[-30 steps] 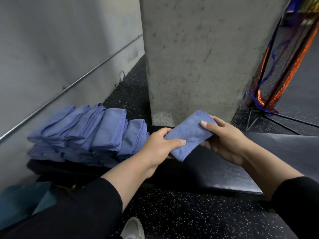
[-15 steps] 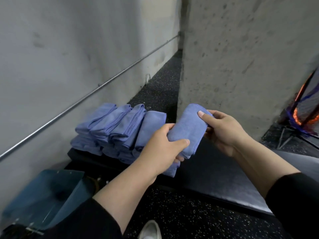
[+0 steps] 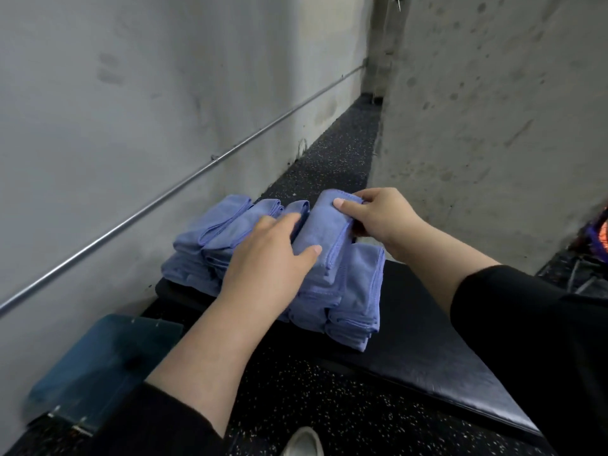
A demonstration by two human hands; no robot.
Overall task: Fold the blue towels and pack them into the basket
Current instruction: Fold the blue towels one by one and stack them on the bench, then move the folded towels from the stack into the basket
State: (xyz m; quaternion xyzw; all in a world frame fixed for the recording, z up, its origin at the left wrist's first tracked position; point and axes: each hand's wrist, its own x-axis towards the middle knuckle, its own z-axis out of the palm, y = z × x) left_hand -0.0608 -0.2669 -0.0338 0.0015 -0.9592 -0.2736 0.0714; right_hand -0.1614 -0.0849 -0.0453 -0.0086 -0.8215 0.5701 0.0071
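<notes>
Folded blue towel [image 3: 324, 235], held out over the black bench [image 3: 427, 350] a second ago, now coming down onto the top of the stacked folded towels [image 3: 227, 238] at the bench's far end. Landing in the row beside the earlier folds, above a lower pile [image 3: 358, 291] at the near corner.

Right hand [image 3: 378, 218] pinching the towel's far end, thumb on top, fingers curled under. Left hand [image 3: 266, 258] lying flattish across the towel's near side and its neighbours, fingers fairly straight, thumb pressing the cloth rather than gripping.

Meaning for the task, as a judgement: one more towel folded and being staged on the pile; packing not yet begun here.

Hard to make out: no basket clearly showing. Teal-blue container [image 3: 98, 366] at lower left, blurred and cut by the sleeve; unclear whether that serves as the basket. Towel count uncertain, layers merging. Underside of both hands hidden. Orange netting [image 3: 600, 235] clipped at right edge.
</notes>
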